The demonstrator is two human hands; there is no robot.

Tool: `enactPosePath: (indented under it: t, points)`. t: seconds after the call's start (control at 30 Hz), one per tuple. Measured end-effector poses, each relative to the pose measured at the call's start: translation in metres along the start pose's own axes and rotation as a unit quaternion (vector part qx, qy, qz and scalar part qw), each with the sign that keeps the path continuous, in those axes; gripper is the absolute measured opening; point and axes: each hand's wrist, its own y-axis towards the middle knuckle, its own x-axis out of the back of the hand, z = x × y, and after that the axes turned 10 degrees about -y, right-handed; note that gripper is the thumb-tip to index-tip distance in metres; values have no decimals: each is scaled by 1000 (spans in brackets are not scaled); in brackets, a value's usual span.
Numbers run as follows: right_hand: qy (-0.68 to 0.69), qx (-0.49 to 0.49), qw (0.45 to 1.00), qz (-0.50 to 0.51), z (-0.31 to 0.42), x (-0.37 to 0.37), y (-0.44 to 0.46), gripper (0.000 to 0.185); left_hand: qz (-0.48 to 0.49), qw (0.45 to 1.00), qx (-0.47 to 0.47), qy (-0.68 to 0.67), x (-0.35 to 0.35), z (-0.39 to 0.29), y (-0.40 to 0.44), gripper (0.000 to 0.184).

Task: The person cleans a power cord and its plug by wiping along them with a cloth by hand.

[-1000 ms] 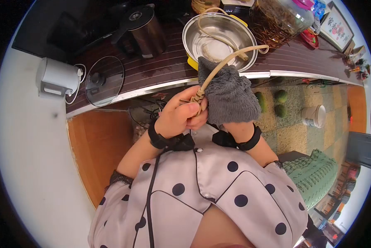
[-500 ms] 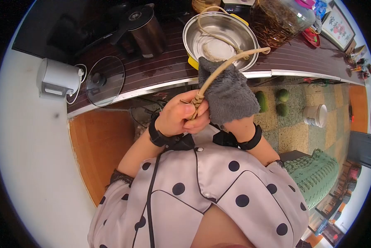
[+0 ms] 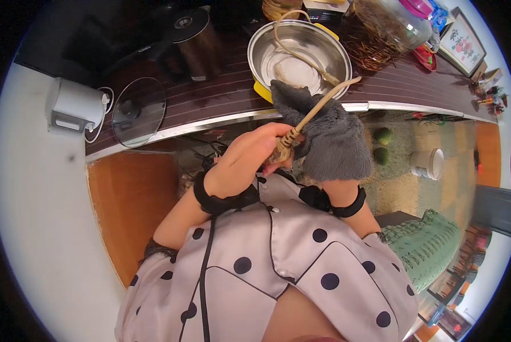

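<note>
My left hand (image 3: pixel 250 154) is closed around the plug end (image 3: pixel 282 152) of a beige power cord (image 3: pixel 318 111). From its ribbed neck the cord rises to the upper right, passing in front of a dark grey cloth (image 3: pixel 341 142). That cloth covers my right hand; only the wrist (image 3: pixel 344 192) shows below it, and the fingers are hidden. Just beyond my hands a metal pot (image 3: pixel 258 71) with yellow handles stands at the counter's edge. Another stretch of cord lies inside the pot, ending in a connector.
A glass lid (image 3: pixel 139 114), a grey appliance (image 3: pixel 70 108) and a dark kettle (image 3: pixel 198 54) are on the left. Right of the pot lies a large jar (image 3: pixel 369 34) of brown sticks. Below the dark counter (image 3: pixel 215 105), green melons (image 3: pixel 382 137) and a white bucket (image 3: pixel 427 164) sit on the tiled floor.
My left hand has turned, and the plug end shows more between its fingers. My right hand and the grey cloth have moved slightly right and down. The view has shifted a little.
</note>
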Motion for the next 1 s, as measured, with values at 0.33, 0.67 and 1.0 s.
enactPosePath:
  t: [0.33, 0.67, 1.0]
  points:
    - [-35, -18, 998, 56, -8, 11, -21, 38, 38, 999, -6, 11, -7, 8, 9, 45]
    - [-48, 0, 998, 45, -12, 6, -51, 41, -42, 950, -61, 303, -21, 10, 12, 38]
    - [4, -72, 995, 75, -3, 7, -40, 39, -28, 978, -34, 205, -32, 13, 12, 32]
